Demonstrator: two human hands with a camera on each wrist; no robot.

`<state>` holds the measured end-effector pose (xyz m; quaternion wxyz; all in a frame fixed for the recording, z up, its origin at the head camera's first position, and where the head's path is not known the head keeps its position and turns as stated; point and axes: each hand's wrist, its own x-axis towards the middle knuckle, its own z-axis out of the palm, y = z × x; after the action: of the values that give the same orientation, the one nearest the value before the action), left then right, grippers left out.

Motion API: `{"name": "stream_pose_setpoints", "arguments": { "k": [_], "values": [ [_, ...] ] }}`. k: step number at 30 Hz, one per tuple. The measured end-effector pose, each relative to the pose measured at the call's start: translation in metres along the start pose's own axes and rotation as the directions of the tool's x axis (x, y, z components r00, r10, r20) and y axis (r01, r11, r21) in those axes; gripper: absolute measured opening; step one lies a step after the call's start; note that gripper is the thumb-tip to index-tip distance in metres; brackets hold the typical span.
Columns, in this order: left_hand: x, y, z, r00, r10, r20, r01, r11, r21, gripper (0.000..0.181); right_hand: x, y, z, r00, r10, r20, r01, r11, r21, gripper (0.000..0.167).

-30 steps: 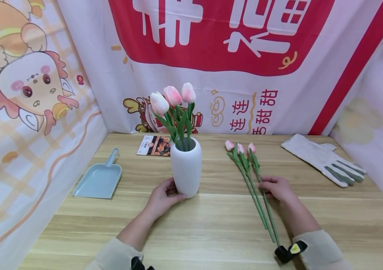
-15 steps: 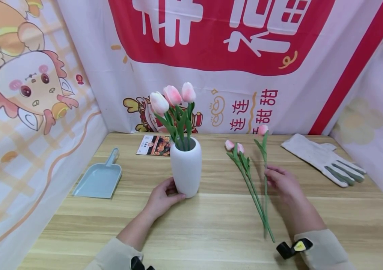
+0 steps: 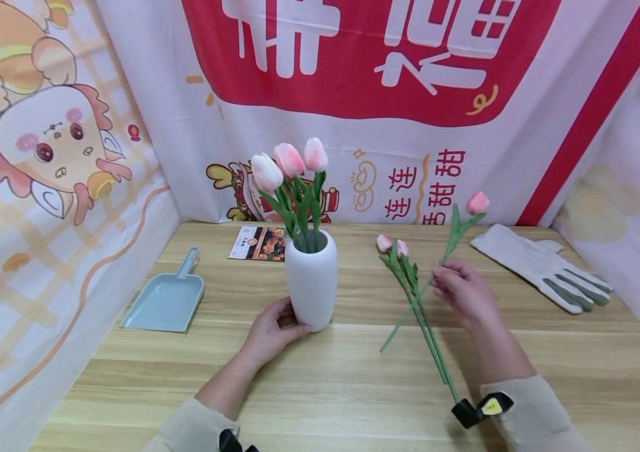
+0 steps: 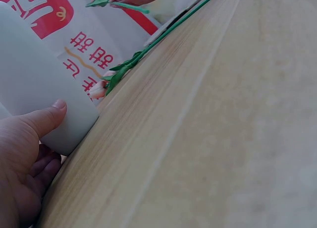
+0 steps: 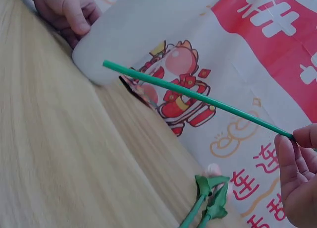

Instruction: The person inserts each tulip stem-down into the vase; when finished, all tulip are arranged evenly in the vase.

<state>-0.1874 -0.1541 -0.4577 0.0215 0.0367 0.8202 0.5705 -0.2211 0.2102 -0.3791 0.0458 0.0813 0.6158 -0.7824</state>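
A white vase (image 3: 311, 289) stands upright on the table with several pink-white tulips (image 3: 288, 160) in it. My left hand (image 3: 272, 333) holds the vase low on its left side; in the left wrist view the thumb (image 4: 52, 116) lies against its wall. On the right, my right hand (image 3: 467, 292) pinches a single pink tulip (image 3: 477, 203) by its stem, raised above the table. That tulip leans, bloom up to the right, and its green stem (image 5: 198, 96) points down toward the vase side. Two more tulips (image 3: 384, 243) lie on the table beside the right hand.
A light blue dustpan (image 3: 167, 301) lies at the left. Behind the vase is a printed card (image 3: 258, 243). Grey-white gloves (image 3: 543, 267) rest at the back right. Printed cloth (image 3: 354, 169) hangs along the back and sides of the wooden table (image 3: 320, 389).
My right hand has lifted one tulip off the table from beside the other two and tilted it, bloom to the right and stem end swinging left. The left hand and vase stay put.
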Motion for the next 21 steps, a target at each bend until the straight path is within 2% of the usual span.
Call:
{"name": "stream_pose_setpoints", "arguments": {
  "k": [10,15,21],
  "values": [
    [-0.002,0.002,-0.001,1.000,-0.004,0.003,0.004,1.000,-0.004,0.066,-0.005,-0.022,0.032,0.997,-0.077,-0.024,0.080,0.988,0.129,0.017],
    [-0.002,0.003,0.000,1.000,-0.006,0.001,0.006,1.000,-0.010,0.065,-0.008,-0.035,0.048,0.993,-0.116,-0.031,0.120,0.963,0.242,0.017],
    [-0.001,0.002,-0.001,1.000,-0.002,0.004,0.002,1.000,-0.010,0.064,-0.013,-0.051,0.068,0.990,-0.121,-0.067,0.137,0.931,0.339,0.017]
  ]
}}
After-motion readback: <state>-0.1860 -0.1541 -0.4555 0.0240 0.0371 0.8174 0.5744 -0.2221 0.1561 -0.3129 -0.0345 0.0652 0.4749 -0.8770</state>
